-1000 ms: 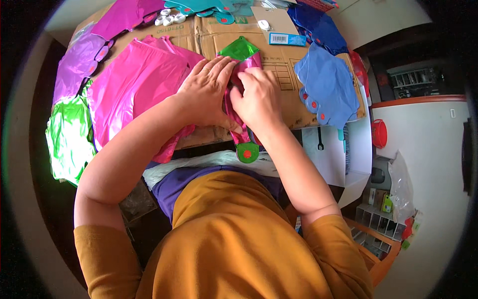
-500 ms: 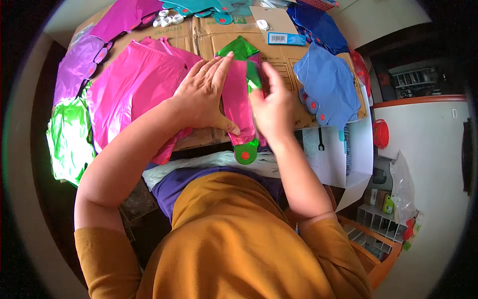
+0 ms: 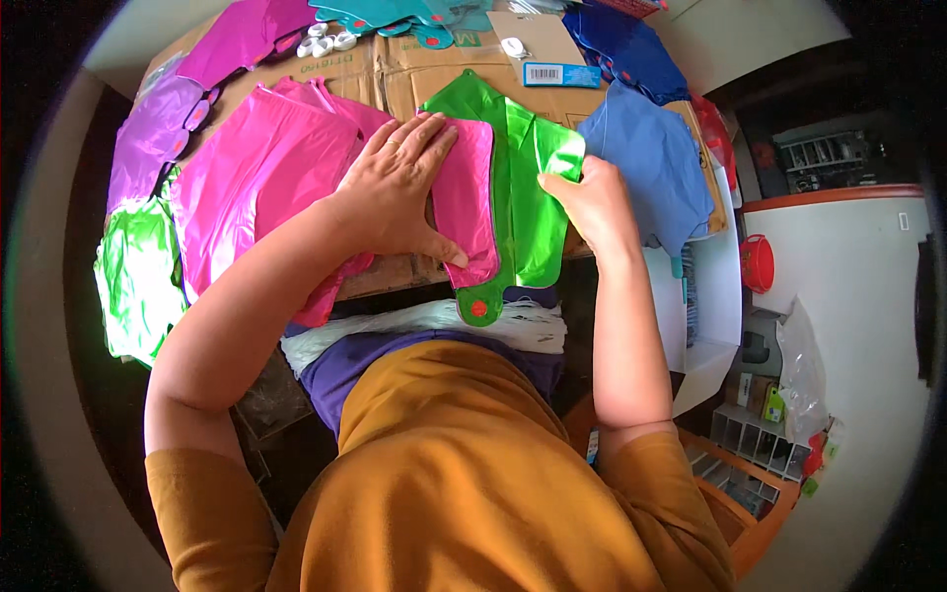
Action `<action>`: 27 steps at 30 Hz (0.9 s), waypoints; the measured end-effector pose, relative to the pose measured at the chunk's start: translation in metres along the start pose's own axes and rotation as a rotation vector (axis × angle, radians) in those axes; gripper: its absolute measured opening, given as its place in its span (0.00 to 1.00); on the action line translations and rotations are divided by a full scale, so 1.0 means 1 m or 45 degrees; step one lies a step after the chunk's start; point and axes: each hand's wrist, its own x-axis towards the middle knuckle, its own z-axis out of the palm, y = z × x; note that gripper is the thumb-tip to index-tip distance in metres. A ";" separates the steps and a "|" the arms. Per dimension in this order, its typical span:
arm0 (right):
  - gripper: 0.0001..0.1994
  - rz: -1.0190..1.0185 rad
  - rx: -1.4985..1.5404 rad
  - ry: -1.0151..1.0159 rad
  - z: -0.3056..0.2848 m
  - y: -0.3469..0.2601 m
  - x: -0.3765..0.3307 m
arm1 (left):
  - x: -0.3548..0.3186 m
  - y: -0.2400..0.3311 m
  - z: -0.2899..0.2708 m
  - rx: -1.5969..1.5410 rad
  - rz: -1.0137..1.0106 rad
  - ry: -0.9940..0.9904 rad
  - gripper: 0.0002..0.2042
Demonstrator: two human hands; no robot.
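Green foil balloon [image 3: 528,187], glossy, flat and crinkled, lies at the cardboard [image 3: 434,74] sheet's near edge. Right hand [image 3: 592,202] pinches its right edge; left hand [image 3: 395,187] presses flat, fingers spread, on pink foil balloon [image 3: 469,202].

The single head view looks steeply down from close above onto the cardboard work surface [image 3: 414,69], forearms entering from below, its rim bending straight edges.
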 end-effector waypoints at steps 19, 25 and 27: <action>0.10 -0.093 0.043 0.093 0.008 -0.015 0.023 | 0.000 -0.002 0.000 0.014 0.030 -0.018 0.68; 0.09 -0.072 0.013 0.101 0.005 -0.022 0.018 | -0.015 0.021 -0.025 -0.040 0.113 0.231 0.56; 0.09 -0.034 0.038 0.077 0.002 -0.020 0.018 | -0.037 0.038 -0.031 -0.376 0.083 0.423 0.35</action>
